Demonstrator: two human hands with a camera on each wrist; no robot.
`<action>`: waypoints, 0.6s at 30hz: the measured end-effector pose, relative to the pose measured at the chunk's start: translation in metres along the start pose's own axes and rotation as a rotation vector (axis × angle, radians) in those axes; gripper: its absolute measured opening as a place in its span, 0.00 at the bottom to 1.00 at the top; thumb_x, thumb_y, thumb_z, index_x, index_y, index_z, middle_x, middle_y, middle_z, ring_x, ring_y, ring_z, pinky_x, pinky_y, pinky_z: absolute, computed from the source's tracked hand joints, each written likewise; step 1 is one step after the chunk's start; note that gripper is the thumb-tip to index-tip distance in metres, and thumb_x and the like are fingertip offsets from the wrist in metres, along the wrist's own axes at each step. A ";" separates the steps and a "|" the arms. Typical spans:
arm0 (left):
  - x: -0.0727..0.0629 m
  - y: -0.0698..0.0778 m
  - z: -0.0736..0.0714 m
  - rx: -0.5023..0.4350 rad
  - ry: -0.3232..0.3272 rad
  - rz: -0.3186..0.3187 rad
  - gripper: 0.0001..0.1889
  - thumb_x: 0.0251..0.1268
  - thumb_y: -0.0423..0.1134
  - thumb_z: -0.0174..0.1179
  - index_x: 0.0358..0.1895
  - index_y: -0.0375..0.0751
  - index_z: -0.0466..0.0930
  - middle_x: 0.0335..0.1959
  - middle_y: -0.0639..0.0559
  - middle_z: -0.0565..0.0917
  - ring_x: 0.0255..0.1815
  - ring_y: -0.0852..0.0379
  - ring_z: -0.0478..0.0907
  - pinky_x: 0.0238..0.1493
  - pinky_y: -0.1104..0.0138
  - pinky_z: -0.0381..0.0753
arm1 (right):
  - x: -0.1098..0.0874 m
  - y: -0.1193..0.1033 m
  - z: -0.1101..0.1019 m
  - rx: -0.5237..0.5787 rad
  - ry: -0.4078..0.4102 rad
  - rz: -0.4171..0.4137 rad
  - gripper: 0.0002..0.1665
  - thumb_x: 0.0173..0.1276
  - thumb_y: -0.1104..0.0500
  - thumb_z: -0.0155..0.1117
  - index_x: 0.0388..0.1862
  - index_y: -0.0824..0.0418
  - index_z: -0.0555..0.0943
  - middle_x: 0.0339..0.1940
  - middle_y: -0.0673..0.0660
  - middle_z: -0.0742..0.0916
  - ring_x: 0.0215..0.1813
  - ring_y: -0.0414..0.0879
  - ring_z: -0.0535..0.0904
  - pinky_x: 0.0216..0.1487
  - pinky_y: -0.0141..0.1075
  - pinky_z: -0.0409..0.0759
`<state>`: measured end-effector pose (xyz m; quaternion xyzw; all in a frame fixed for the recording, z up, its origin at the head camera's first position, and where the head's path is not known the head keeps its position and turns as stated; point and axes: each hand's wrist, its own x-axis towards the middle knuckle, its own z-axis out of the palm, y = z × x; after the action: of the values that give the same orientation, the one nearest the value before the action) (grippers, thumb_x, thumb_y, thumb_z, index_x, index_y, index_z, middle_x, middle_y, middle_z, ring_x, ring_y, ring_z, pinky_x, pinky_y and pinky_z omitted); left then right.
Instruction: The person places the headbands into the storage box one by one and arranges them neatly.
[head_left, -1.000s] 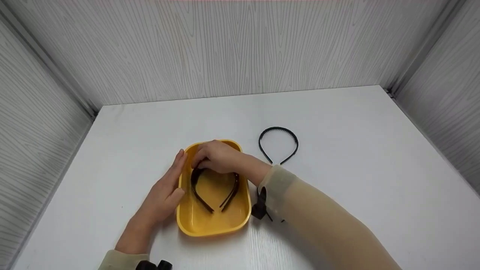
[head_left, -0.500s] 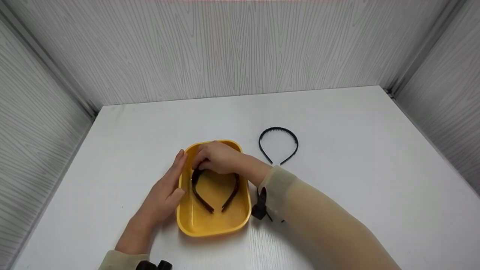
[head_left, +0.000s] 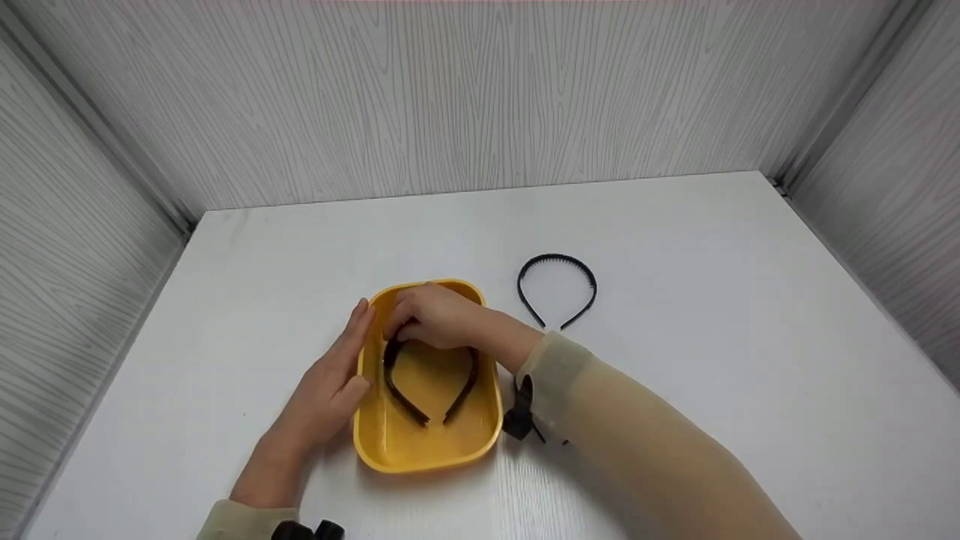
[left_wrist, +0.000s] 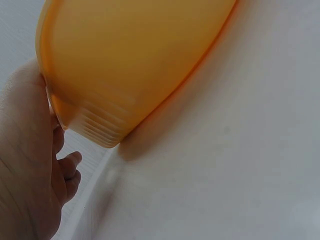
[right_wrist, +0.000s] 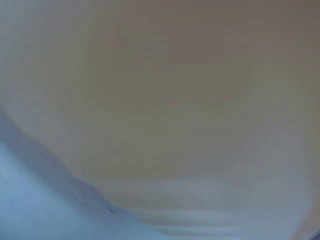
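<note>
In the head view a yellow plastic tray [head_left: 427, 454] stands on the white table. Inside it lie dark headbands [head_left: 405, 405], closely stacked; I cannot tell how many. My right hand [head_left: 431, 315] reaches into the tray's far end and pinches the top of a headband, hiding that part. My left hand [head_left: 322, 397] rests along the tray's left side, fingers straight against the rim and thumb apart from them. In the left wrist view the tray's side [left_wrist: 125, 60] is seen from outside, with the left hand [left_wrist: 30, 165] beside it. The right wrist view is too blurred to show fingers.
A black toothed headband [head_left: 555, 259] lies on the table to the right of the tray. Below it, partly under the right sleeve, a thin dark tip [head_left: 565, 442] shows. Wood-grain panels [head_left: 480, 97] enclose the table at the back and sides.
In the tray, the headband ends on the right came together from two separated strands into one. Both hands and the tray stay nearly still.
</note>
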<state>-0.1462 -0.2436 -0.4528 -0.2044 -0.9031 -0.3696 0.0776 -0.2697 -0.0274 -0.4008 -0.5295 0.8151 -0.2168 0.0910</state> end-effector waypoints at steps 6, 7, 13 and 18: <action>0.000 -0.001 0.000 -0.003 0.000 0.002 0.46 0.65 0.30 0.47 0.89 0.52 0.46 0.89 0.62 0.45 0.87 0.58 0.46 0.81 0.75 0.43 | 0.001 -0.001 -0.001 -0.008 -0.006 -0.002 0.13 0.79 0.63 0.64 0.55 0.57 0.92 0.54 0.52 0.91 0.61 0.46 0.83 0.67 0.33 0.77; 0.000 -0.001 0.000 -0.001 0.001 0.003 0.46 0.65 0.30 0.47 0.89 0.52 0.46 0.89 0.62 0.45 0.87 0.58 0.46 0.81 0.75 0.43 | 0.001 -0.001 0.000 -0.008 -0.007 -0.001 0.13 0.79 0.62 0.64 0.55 0.57 0.92 0.54 0.52 0.91 0.61 0.46 0.83 0.67 0.33 0.77; -0.001 -0.001 0.001 0.007 0.006 0.010 0.46 0.65 0.31 0.47 0.89 0.51 0.46 0.89 0.61 0.45 0.87 0.57 0.47 0.81 0.75 0.43 | 0.001 0.000 0.002 0.002 -0.005 0.001 0.14 0.79 0.62 0.64 0.56 0.56 0.91 0.54 0.52 0.91 0.61 0.46 0.84 0.66 0.33 0.77; 0.000 -0.001 0.000 0.010 0.003 0.012 0.46 0.64 0.31 0.47 0.89 0.51 0.46 0.89 0.61 0.45 0.87 0.57 0.47 0.81 0.75 0.43 | 0.001 0.000 0.001 -0.002 -0.006 0.008 0.14 0.79 0.63 0.64 0.56 0.56 0.91 0.55 0.51 0.91 0.61 0.45 0.83 0.67 0.32 0.76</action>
<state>-0.1470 -0.2443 -0.4538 -0.2087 -0.9037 -0.3648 0.0822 -0.2694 -0.0291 -0.4018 -0.5269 0.8172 -0.2139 0.0938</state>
